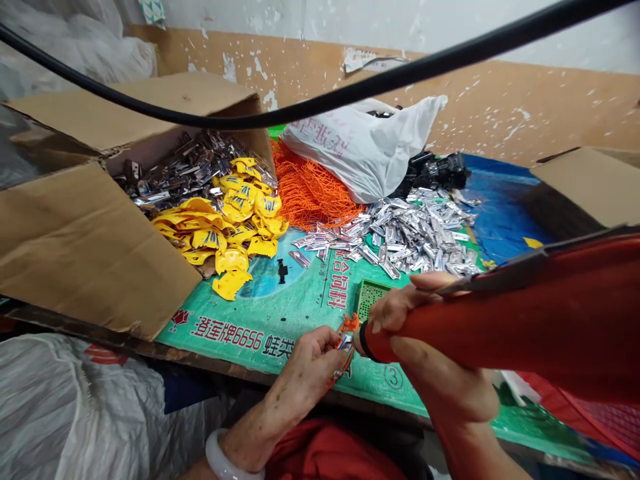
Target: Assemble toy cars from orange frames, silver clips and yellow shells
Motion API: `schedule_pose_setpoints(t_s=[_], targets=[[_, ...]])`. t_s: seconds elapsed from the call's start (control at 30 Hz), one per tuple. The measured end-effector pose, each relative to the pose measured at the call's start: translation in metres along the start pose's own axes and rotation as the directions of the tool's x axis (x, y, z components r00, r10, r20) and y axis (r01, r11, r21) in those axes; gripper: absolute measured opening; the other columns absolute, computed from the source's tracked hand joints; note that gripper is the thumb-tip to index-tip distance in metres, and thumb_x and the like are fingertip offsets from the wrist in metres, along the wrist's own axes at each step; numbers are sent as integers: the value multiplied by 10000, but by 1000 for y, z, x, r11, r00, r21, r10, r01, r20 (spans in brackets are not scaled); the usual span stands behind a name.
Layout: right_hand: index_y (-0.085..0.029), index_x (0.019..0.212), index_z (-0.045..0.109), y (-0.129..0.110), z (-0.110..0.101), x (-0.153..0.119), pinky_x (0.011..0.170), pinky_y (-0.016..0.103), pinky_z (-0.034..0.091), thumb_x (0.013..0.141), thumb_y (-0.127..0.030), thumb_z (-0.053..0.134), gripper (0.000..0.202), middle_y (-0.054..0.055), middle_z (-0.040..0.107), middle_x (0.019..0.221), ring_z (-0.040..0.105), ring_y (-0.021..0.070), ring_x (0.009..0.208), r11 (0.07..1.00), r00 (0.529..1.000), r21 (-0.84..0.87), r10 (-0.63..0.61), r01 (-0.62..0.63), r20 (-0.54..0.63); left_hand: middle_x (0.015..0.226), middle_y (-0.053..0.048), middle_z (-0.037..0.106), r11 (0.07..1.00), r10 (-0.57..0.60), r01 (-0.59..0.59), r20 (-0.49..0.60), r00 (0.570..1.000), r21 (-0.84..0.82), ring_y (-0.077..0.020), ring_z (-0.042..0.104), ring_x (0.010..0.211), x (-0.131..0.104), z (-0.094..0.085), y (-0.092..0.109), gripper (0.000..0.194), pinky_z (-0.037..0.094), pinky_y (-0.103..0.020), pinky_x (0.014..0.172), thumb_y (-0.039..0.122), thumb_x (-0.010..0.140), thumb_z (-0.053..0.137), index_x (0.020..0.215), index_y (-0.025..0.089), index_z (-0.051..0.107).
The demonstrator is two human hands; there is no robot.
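Near the table's front edge my left hand (pixel 313 360), with a pale bangle on the wrist, pinches a small orange piece (pixel 349 324) with a shiny metal part (pixel 345 343) on it. My right hand (pixel 425 340) is wrapped round a long red tool (pixel 480 313) that slants in from the right. The tool's black-ringed tip is beside the metal part; whether they touch is hidden by my fingers. Just behind the tip sits a small green basket (pixel 371 297).
An open cardboard box (pixel 90 247) of metal parts stands at the left, with yellow pieces (pixel 233 260) spilling out. Behind are orange netting (pixel 310 190), a white bag (pixel 360 147) and many silver pieces (pixel 425 233). A black cable (pixel 220 123) crosses the upper view. Another box (pixel 595 183) is at right.
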State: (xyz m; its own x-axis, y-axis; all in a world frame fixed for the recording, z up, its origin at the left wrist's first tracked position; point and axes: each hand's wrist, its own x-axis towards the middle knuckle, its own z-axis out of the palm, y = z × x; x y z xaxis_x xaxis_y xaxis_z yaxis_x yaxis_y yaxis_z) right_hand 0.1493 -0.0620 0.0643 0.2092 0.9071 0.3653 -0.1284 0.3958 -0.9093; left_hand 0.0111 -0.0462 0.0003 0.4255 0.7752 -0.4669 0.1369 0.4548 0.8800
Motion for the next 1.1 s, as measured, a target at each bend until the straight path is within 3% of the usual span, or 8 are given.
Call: schedule_pose_setpoints(t_s=[0.27, 0.37, 0.43, 0.6, 0.77, 1.1], targets=[[-315, 1158, 525, -6, -2, 12, 644, 357, 507, 677, -141, 682, 535, -46, 599, 704, 577, 151, 622, 996, 1000, 83, -20, 20, -5, 533, 79, 419, 995, -10, 11, 9, 1000, -94, -64, 303, 458, -1, -2, 6, 164, 216, -222, 460, 316, 692, 600, 719, 172, 526], [-281, 1095, 570, -10, -14, 28, 608, 338, 501, 634, -110, 669, 502, -48, 606, 675, 576, 147, 591, 994, 987, 68, -74, 85, -144, 522, 90, 412, 998, -32, 32, -3, 999, -63, -49, 279, 406, 1, -6, 10, 176, 203, -206, 413, 335, 720, 582, 708, 185, 489], [-244, 983, 610, -6, -27, 41, 581, 330, 489, 603, -112, 676, 407, -48, 605, 644, 565, 144, 557, 991, 950, -49, -134, 125, -282, 498, 94, 416, 998, -54, 54, 0, 999, -29, -46, 269, 360, 2, -8, 10, 176, 193, -201, 376, 356, 744, 551, 725, 195, 483], [-173, 650, 614, 24, -64, 60, 542, 314, 460, 567, -170, 738, 149, -27, 597, 612, 550, 135, 518, 943, 861, -328, -212, 56, -463, 451, 90, 429, 997, -54, 57, 68, 996, -44, -55, 342, 347, 5, -14, 7, 98, 262, -177, 356, 287, 704, 523, 717, 193, 500], [-168, 623, 616, 45, -75, 64, 537, 318, 476, 565, -205, 742, 144, -27, 602, 619, 548, 130, 508, 926, 842, -378, -218, 19, -493, 493, 66, 494, 998, -40, 44, 80, 996, -48, -65, 428, 406, 6, -15, 9, 105, 364, -177, 408, 278, 699, 523, 733, 178, 517], [-159, 570, 602, 46, -70, 65, 506, 293, 448, 545, -167, 733, 134, -30, 593, 583, 525, 117, 491, 938, 863, -346, -187, 16, -469, 504, 65, 504, 997, -42, 47, 87, 995, -55, -58, 426, 413, 9, -10, 8, 110, 382, -175, 426, 275, 718, 542, 750, 171, 522]])
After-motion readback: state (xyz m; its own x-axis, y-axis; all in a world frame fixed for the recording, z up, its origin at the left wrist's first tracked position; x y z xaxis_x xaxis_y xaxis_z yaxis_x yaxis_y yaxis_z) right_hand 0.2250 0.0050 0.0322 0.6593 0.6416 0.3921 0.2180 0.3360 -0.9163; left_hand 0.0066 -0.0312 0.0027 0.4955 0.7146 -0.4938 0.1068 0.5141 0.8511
